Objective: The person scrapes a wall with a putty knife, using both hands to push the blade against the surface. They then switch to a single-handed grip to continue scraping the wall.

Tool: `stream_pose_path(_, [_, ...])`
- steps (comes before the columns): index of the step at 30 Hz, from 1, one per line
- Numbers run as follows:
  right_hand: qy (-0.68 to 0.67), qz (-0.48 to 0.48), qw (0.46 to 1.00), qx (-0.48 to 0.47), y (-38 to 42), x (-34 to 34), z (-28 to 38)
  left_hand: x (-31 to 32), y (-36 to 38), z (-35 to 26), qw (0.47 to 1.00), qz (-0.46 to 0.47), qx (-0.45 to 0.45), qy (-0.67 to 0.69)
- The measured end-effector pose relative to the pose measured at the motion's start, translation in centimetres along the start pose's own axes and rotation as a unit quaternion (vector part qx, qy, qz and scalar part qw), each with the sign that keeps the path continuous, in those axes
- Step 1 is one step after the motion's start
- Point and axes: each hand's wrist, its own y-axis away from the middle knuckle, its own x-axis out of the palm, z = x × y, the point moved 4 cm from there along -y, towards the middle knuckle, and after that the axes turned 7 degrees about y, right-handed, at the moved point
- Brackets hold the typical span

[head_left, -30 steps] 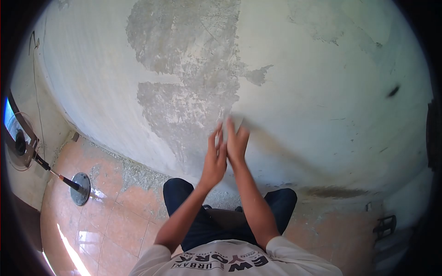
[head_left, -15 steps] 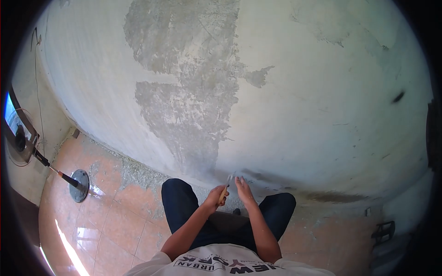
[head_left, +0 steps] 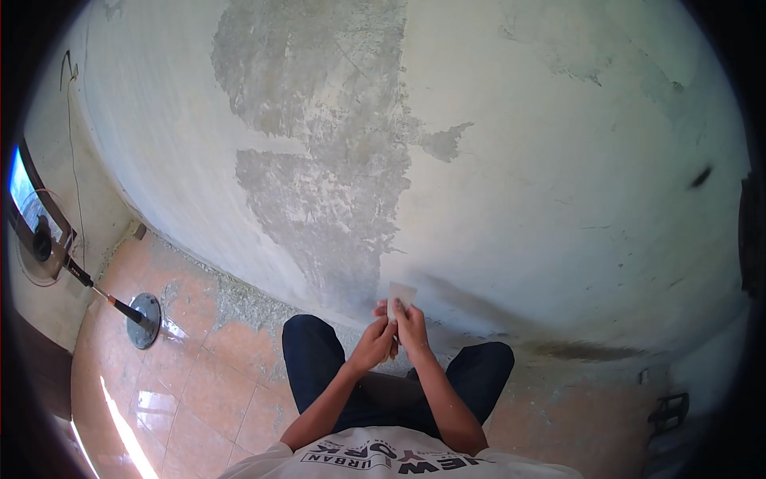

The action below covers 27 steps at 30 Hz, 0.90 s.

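A scraper with a flat pale blade (head_left: 402, 293) points up between my hands, close to the wall. My left hand (head_left: 373, 345) is closed around its handle, which the fingers mostly hide. My right hand (head_left: 412, 327) pinches the blade, thumb on the near face and fingertips showing beyond its left edge. In front of me, the whitish wall (head_left: 511, 184) has a large bare grey patch (head_left: 319, 188) with ragged edges.
My knees stand on both sides of my hands. Flakes of scraped material (head_left: 239, 299) lie along the wall's foot on the tiled floor (head_left: 207, 399). A pedestal fan (head_left: 144, 319) stands at left. A dark object (head_left: 669, 411) is at lower right.
My right hand has moved from beside the scraper onto its blade and closed on it. The blade has turned, so its flat face now shows. The view has shifted slightly.
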Motion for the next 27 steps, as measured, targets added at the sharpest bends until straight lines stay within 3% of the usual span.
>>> stream_pose_path(3, [0.009, 0.013, 0.999, -0.052, -1.9, 1.1, 7.8, 1.3, -0.8, -8.3, 0.997, 0.033, 0.066, -0.007])
stream_pose_path(6, [-0.028, 0.029, 0.984, -0.176, -4.6, 2.5, 15.0, 2.6, -1.5, -17.1, 0.988, 0.030, 0.132, -0.070])
stream_pose_path(10, [-0.056, 0.045, 0.979, -0.188, -5.3, 3.4, 23.2, 5.3, -1.7, -24.6, 0.978, 0.049, 0.189, -0.075])
stream_pose_path(13, [-0.070, 0.035, 0.978, -0.196, -5.7, 3.9, 25.1, 6.4, -2.1, -26.1, 0.976, 0.039, 0.206, -0.059])
stream_pose_path(21, [-0.134, 0.015, 0.978, -0.157, -7.1, 4.8, 20.0, 4.7, -2.9, -22.2, 0.982, -0.039, 0.182, -0.035])
stream_pose_path(23, [-0.134, 0.005, 0.976, -0.170, -7.5, 5.0, 19.8, 3.9, -3.6, -22.1, 0.980, -0.045, 0.161, -0.109])
stream_pose_path(27, [-0.161, -0.031, 0.965, -0.203, -7.2, 5.5, 21.9, 3.8, -3.8, -24.0, 0.978, -0.047, 0.167, -0.117])
